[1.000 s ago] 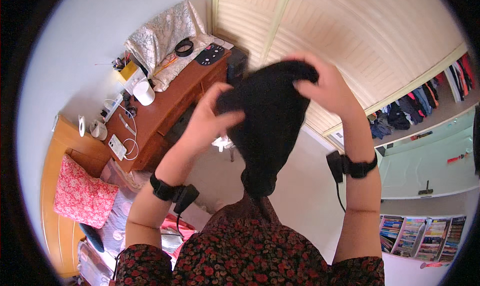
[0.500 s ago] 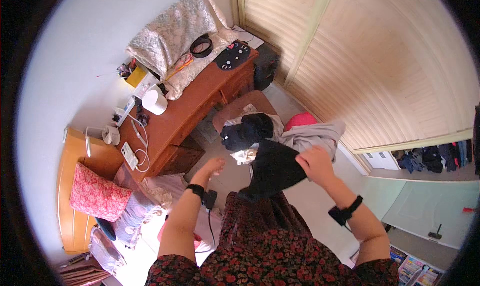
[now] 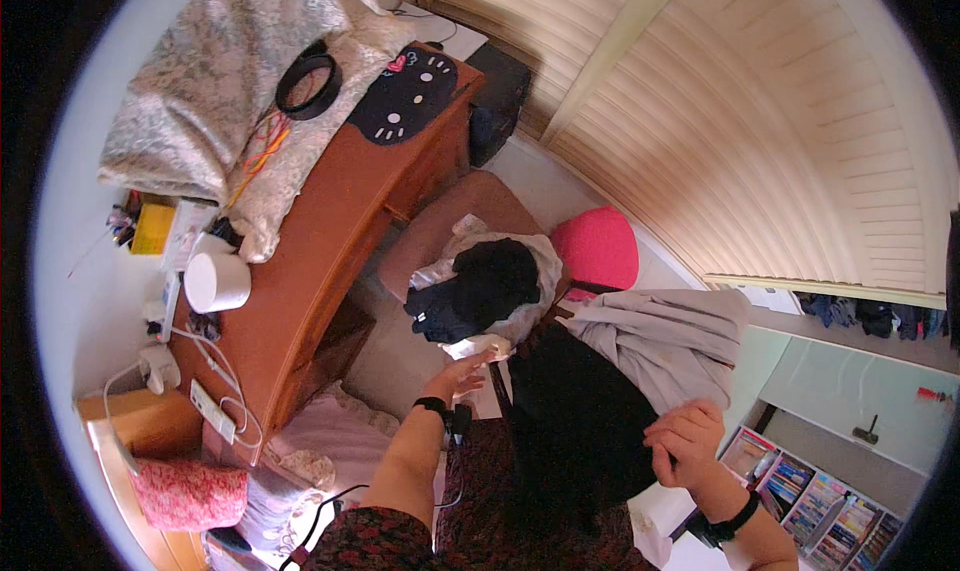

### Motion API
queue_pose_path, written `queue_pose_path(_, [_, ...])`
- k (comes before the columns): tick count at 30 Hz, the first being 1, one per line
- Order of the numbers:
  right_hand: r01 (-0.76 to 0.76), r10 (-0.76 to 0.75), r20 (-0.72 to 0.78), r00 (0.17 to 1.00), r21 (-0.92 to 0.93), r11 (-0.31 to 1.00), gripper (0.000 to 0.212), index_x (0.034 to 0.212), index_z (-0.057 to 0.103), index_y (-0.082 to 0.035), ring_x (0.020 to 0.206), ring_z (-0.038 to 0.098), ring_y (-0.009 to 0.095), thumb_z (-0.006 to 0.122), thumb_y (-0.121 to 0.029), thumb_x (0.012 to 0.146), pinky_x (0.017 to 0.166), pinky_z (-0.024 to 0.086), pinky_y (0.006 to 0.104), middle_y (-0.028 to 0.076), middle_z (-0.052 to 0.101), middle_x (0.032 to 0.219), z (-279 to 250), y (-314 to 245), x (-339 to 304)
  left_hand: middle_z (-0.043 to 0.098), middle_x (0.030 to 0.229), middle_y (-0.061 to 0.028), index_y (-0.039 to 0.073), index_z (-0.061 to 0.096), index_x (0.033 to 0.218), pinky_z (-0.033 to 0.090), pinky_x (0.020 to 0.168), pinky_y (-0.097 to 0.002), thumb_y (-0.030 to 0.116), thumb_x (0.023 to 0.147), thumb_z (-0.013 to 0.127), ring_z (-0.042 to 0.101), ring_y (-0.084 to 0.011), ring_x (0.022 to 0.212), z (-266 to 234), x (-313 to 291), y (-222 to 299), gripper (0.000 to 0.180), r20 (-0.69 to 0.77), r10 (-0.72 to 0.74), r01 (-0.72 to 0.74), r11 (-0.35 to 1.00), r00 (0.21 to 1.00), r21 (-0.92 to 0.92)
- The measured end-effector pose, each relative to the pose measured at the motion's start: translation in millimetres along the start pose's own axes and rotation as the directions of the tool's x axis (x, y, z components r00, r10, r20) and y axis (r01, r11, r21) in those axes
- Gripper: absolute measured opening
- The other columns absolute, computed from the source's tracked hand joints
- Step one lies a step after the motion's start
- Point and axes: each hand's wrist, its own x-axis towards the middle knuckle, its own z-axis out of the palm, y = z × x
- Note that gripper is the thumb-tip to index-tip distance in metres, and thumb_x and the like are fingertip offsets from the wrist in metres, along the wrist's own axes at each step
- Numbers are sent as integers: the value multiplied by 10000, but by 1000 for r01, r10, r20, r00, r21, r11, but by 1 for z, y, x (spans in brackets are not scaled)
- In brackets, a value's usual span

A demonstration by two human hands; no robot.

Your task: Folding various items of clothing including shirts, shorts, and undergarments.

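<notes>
A black garment (image 3: 580, 421) hangs spread in front of me, its upper end by the dark chair back and its lower part over my patterned dress. My right hand (image 3: 688, 443) is closed at its right edge, fingers curled against the cloth. Close to the garment's left side, my left hand (image 3: 462, 373) is open with fingers stretched and nothing in it, next to a whitish cloth (image 3: 478, 348). A beige-grey garment (image 3: 660, 346) drapes just beyond the black one. On the brown chair seat (image 3: 470, 203) lies a dark bundled garment (image 3: 480, 291) over light cloth.
A brown desk (image 3: 320, 231) runs along the left, bearing a white round container (image 3: 217, 281), a black ring-shaped object (image 3: 308, 86) and a black cat-face mat (image 3: 405, 96). Beyond the chair sits a pink rounded object (image 3: 597, 249). Bookshelves (image 3: 815, 496) stand at lower right.
The black garment has spread out and come nearer, lower and to the right, with my right hand at its edge. My left hand has moved right toward the chair. The view has shifted.
</notes>
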Motion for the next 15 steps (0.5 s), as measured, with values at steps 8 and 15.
queue_pose_path(8, [-78,79,35,996,-37,996,42,639,602,-168,693,597,149,593,-146,604,702,424,335,-38,647,739,1,3,-3,270,1459,-195,86,269,1450,248,1057,-562,874,620,480,191,-245,1390,17,-10,107,1164,233,-108,222,805,967,-551])
queue_pose_path(15, [-93,92,50,994,10,996,64,657,601,-170,719,606,143,580,-146,601,723,417,332,-46,646,747,-1,-3,4,604,1068,-91,54,472,1272,511,787,-301,188,830,643,608,-184,916,-9,35,106,492,142,719,-717,614,680,329])
